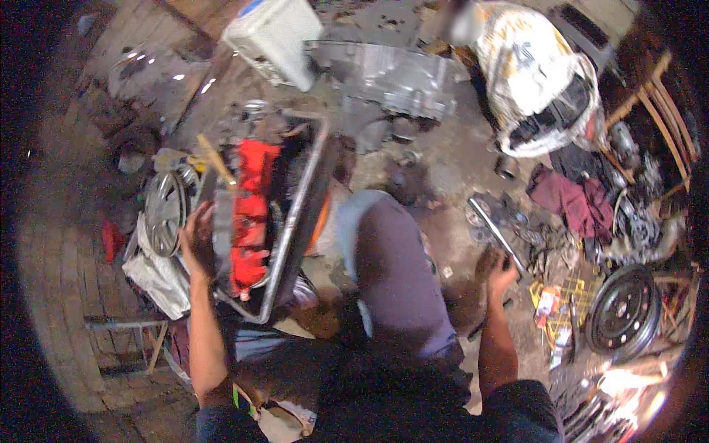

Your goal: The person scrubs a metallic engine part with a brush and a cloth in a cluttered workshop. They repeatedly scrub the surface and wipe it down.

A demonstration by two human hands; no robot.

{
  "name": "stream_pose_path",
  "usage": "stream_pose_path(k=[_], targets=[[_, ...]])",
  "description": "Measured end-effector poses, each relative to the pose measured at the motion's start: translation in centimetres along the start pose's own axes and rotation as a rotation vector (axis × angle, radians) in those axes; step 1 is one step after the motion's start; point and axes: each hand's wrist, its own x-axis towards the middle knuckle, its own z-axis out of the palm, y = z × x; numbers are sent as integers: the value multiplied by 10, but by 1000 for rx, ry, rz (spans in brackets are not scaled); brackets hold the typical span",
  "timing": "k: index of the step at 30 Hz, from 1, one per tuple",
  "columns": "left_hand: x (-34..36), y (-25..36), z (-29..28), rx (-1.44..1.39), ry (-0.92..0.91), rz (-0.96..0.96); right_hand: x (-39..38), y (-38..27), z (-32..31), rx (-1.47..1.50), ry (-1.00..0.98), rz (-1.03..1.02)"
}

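A dark metal tray with a bright rim sits at my left, holding a red ribbed engine part. A wooden stick rests at its upper left. My left hand grips the tray's left side, beside a silver wheel cover. On the right, my right hand is closed round a long shiny metal bar, which points up and left over dark greasy parts. My bent leg is between my two hands.
A white plastic container, a metal pan and a stuffed white sack lie ahead. At right are a maroon cloth, a yellow wire rack, a black wheel rim and wooden chair pieces.
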Motion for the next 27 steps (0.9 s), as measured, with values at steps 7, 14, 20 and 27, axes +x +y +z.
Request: stream_pose_path(k=[7,14,20,27], targets=[[-19,41,55,313,33,-343,18,-29,-49,269,-25,121],[-15,25,41,410,-115,-239,49,-173,-24,372,-24,-124],[-4,44,44,693,-89,143,66,-223,0,384,-104,-391],[-2,75,48,856,-77,157,63,-352,-46,455,-184,-409]])
